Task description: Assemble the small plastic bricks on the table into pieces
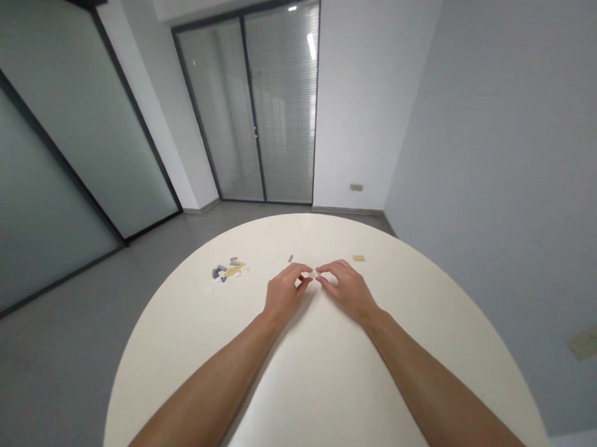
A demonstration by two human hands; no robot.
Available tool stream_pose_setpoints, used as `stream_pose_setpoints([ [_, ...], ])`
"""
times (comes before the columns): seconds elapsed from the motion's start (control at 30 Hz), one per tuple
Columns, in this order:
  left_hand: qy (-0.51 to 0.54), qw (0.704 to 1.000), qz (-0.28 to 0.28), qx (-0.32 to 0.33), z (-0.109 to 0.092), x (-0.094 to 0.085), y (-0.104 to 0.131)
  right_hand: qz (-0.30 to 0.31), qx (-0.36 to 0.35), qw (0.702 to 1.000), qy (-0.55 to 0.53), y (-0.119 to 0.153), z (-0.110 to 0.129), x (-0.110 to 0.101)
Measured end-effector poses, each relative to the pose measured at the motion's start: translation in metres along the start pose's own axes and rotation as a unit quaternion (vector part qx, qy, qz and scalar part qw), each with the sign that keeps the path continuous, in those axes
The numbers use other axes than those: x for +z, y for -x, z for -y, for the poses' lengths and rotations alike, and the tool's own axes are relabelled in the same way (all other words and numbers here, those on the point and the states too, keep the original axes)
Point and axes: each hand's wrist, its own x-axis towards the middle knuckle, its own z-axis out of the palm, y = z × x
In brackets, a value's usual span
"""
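Above the middle of the table, my left hand and my right hand meet nearly fingertip to fingertip. Each has thumb and forefinger brought together in a pinch. Between the fingertips shows a tiny whitish piece, too small and pale against the table to make out its kind. Just beyond my left hand lies a small grey block. A flat yellow piece rests past my right hand, apart from it.
A loose pile of small yellow, grey, dark and white pieces lies on the left of the round white table. Beyond the table's far edge are a glass door and white walls; frosted panels stand to the left.
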Motion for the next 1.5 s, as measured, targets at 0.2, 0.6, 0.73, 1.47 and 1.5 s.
stream_pose_setpoints([
  [0.2, 0.003, 1.000, 0.002, 0.008, -0.0008, -0.0003, -0.0002, -0.002, -0.002, 1.000, 0.003, 0.0000, -0.0010, 0.0007],
  [0.6, 0.012, 1.000, 0.000, 0.017, 0.0004, 0.0003, -0.0003, 0.002, 0.001, 1.000, -0.005, 0.0001, -0.0020, 0.0015],
  [0.73, 0.012, 1.000, -0.002, 0.017, -0.0003, 0.0001, -0.0003, 0.001, -0.002, 1.000, -0.006, 0.0001, -0.0021, 0.0013],
  [1.47, 0.006, 1.000, -0.004, 0.013, -0.0028, -0.0010, -0.0005, -0.001, 0.012, 1.000, 0.004, -0.0011, 0.0029, -0.0029],
  [1.5, 0.006, 1.000, -0.004, 0.015, -0.0024, -0.0008, -0.0006, 0.001, 0.011, 1.000, 0.004, -0.0011, 0.0028, -0.0030],
])
